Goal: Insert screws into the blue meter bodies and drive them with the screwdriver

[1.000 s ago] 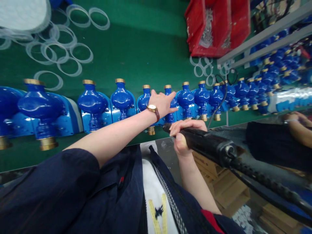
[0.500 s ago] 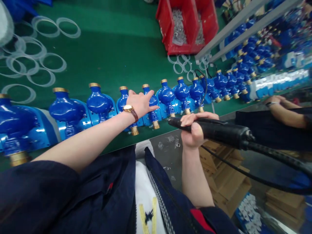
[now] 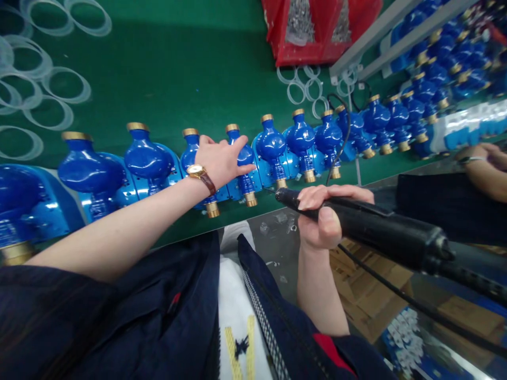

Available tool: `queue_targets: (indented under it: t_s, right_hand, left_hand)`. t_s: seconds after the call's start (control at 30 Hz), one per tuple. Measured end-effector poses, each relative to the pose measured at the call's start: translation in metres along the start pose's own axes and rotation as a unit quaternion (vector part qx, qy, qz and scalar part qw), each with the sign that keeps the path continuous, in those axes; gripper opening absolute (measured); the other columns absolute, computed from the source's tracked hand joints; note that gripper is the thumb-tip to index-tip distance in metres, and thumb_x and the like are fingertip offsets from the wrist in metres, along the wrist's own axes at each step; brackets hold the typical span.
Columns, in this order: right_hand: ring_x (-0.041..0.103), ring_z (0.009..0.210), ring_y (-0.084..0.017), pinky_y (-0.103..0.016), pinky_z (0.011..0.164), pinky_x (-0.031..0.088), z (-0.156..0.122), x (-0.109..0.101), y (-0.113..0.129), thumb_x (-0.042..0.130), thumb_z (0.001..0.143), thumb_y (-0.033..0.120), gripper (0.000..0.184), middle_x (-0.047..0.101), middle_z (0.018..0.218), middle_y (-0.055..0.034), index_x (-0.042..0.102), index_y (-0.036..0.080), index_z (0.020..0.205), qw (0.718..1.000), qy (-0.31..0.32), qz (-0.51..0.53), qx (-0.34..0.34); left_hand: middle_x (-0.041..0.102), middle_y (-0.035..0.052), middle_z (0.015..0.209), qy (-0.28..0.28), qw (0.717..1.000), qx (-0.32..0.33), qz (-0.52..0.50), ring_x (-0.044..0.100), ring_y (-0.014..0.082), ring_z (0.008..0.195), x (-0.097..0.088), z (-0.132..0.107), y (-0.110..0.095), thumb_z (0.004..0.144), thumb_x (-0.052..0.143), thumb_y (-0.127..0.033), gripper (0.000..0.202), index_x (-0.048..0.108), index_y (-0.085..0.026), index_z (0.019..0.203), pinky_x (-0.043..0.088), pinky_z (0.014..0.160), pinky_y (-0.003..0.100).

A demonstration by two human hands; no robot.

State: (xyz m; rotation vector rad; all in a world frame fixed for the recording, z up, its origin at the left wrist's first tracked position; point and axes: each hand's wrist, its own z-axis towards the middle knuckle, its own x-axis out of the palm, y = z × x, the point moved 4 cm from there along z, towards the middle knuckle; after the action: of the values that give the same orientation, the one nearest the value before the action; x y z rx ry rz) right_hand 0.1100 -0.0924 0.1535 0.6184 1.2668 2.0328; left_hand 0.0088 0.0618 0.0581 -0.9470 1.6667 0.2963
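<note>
Notably, we record one governing relation: a glossy blue bulbous body with brass ends (image 3: 246,182) lies to the left of, and a little apart from, the narrow front end of a long black cylindrical tool (image 3: 388,227). The right hand (image 3: 320,219) has its grip closed around the tool towards that front end. The left hand (image 3: 222,161) is the nearer one to the body, being laid over it.

We note the left grip as spread, thumb and forefinger parted across the body, the remaining fingers over a second blue bulbous body (image 3: 189,153) on its left. Whether they press or merely rest, we cannot tell from above.

We find the long axes crossed: the body points from the far side of the green table (image 3: 158,68) towards the person, whereas the tool extends rightward, roughly along the row. Its front end stands just beside the near brass end of a third blue bulbous body (image 3: 271,142), to the right of the left hand. A thin bit seems to project there, though it is too fine for us to say what it meets.
</note>
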Motion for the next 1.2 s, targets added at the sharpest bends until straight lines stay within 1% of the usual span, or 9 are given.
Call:
queue_targets:
  t_s: [0.1, 0.23, 0.33, 0.47, 0.57, 0.73, 0.97, 1.2]
  right_hand:
    - [0.049, 0.043, -0.010, -0.030, 0.050, 0.047, 0.001, 0.003, -0.001, 0.060, 0.072, 0.033, 0.020, 0.047, 0.054, 0.0093, 0.047, 0.027, 0.086, 1.000, 0.008, -0.004, 0.011]
    - [0.051, 0.046, -0.010, -0.031, 0.053, 0.048, -0.002, 0.002, -0.004, 0.060, 0.070, 0.028, 0.023, 0.050, 0.057, 0.0088, 0.048, 0.026, 0.089, 0.999, 0.013, 0.003, 0.029]
    - [0.051, 0.046, -0.011, -0.030, 0.051, 0.047, -0.003, 0.002, 0.001, 0.060, 0.069, 0.026, 0.024, 0.052, 0.057, 0.0079, 0.050, 0.024, 0.090, 0.999, 0.023, 0.016, 0.017]
    - [0.049, 0.044, -0.010, -0.030, 0.049, 0.047, -0.001, 0.004, 0.008, 0.059, 0.069, 0.028, 0.023, 0.050, 0.057, 0.0079, 0.051, 0.025, 0.090, 1.000, 0.025, 0.010, 0.009]
    - [0.050, 0.045, -0.011, -0.030, 0.050, 0.048, -0.001, 0.006, 0.005, 0.058, 0.069, 0.027, 0.022, 0.051, 0.057, 0.0081, 0.050, 0.025, 0.090, 0.999, 0.032, 0.001, 0.019]
    - [0.050, 0.046, -0.011, -0.030, 0.050, 0.047, -0.002, 0.008, 0.001, 0.058, 0.069, 0.025, 0.023, 0.052, 0.058, 0.0078, 0.050, 0.025, 0.091, 0.999, 0.038, 0.006, 0.015]
    - [0.050, 0.045, -0.011, -0.030, 0.051, 0.048, 0.004, 0.014, -0.005, 0.060, 0.070, 0.029, 0.024, 0.051, 0.057, 0.0087, 0.048, 0.026, 0.090, 0.998, 0.058, -0.012, 0.032]
    - [0.050, 0.044, -0.010, -0.030, 0.050, 0.048, 0.008, 0.011, -0.003, 0.059, 0.070, 0.029, 0.022, 0.051, 0.056, 0.0089, 0.049, 0.026, 0.089, 0.996, 0.076, -0.018, 0.044]
  left_hand:
    - [0.065, 0.0113, 0.105, 0.002, 1.000, -0.004, 0.000, 0.055, 0.0321, 0.101, -0.001, -0.001, 0.000, 0.076, 0.037, -0.072, 0.072, 0.037, -0.027, 0.133, 0.026, 0.090, 0.046]
    - [0.065, 0.0106, 0.104, 0.000, 1.000, 0.001, -0.003, 0.055, 0.0313, 0.099, -0.002, -0.002, -0.001, 0.076, 0.038, -0.072, 0.071, 0.038, -0.027, 0.131, 0.026, 0.089, 0.045]
    - [0.065, 0.0094, 0.105, 0.001, 1.000, -0.002, -0.014, 0.054, 0.0322, 0.102, -0.002, -0.003, -0.001, 0.076, 0.037, -0.072, 0.073, 0.037, -0.028, 0.134, 0.024, 0.090, 0.046]
    - [0.064, 0.0077, 0.107, -0.008, 0.999, 0.005, -0.040, 0.053, 0.0316, 0.101, -0.003, -0.004, -0.001, 0.076, 0.035, -0.072, 0.073, 0.034, -0.031, 0.136, 0.023, 0.090, 0.046]
    - [0.064, 0.0088, 0.107, -0.001, 0.999, 0.002, -0.039, 0.053, 0.0316, 0.101, -0.001, -0.003, -0.001, 0.076, 0.037, -0.071, 0.071, 0.036, -0.029, 0.134, 0.023, 0.091, 0.046]
    - [0.063, 0.0112, 0.109, 0.007, 0.999, 0.003, -0.037, 0.052, 0.0330, 0.105, 0.001, -0.002, -0.002, 0.077, 0.038, -0.070, 0.070, 0.036, -0.027, 0.132, 0.022, 0.092, 0.047]
    - [0.063, 0.0095, 0.109, 0.013, 0.999, -0.002, -0.036, 0.052, 0.0324, 0.107, -0.002, -0.004, -0.004, 0.078, 0.041, -0.068, 0.067, 0.035, -0.029, 0.132, 0.022, 0.094, 0.047]
    - [0.063, 0.0101, 0.107, 0.007, 0.999, 0.005, -0.047, 0.052, 0.0340, 0.105, 0.000, -0.003, -0.003, 0.078, 0.040, -0.069, 0.068, 0.038, -0.028, 0.131, 0.022, 0.091, 0.048]
